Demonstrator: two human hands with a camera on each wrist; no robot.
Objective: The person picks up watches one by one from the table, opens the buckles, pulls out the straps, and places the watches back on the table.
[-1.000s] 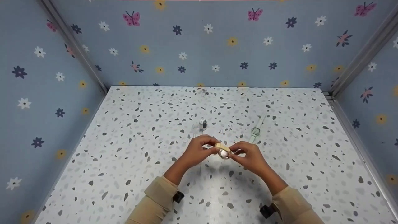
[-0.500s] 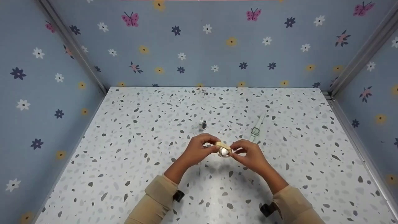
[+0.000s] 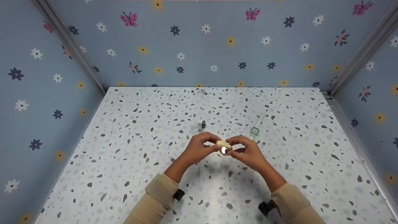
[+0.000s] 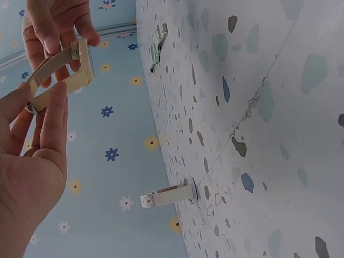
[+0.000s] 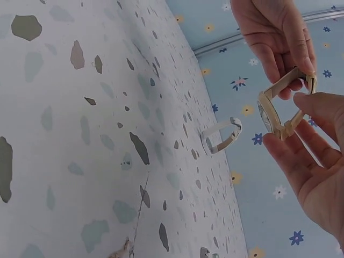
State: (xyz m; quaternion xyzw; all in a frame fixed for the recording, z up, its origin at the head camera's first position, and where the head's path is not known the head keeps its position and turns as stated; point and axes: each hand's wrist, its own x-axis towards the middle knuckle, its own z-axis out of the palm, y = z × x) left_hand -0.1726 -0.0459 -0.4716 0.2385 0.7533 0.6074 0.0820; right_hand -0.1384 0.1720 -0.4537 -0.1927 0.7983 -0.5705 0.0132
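A pale yellow wristwatch [image 3: 224, 149], its strap closed into a loop, is held above the table between both hands. My left hand [image 3: 201, 148] pinches the strap near the metal buckle [image 4: 32, 109]. On the other side, my right hand [image 3: 248, 152] holds the watch by the case end, thumb low beside the face and index finger higher up. The right wrist view shows the watch [image 5: 270, 114] side-on, its glass facing left, with right fingertips at the case and thumb at the strap.
A white wristwatch [image 3: 201, 124] stands on its side beyond my left hand, strap looped. Further right, a light green wristwatch [image 3: 254, 130] lies stretched out on the speckled table [image 3: 149, 124]. Flower-patterned panels [image 3: 199, 40] enclose the back and sides.
Both hands have risen slightly with the yellow wristwatch. My right index finger has moved up and left along the strap, and the watch has turned a little. The other watches stay put.
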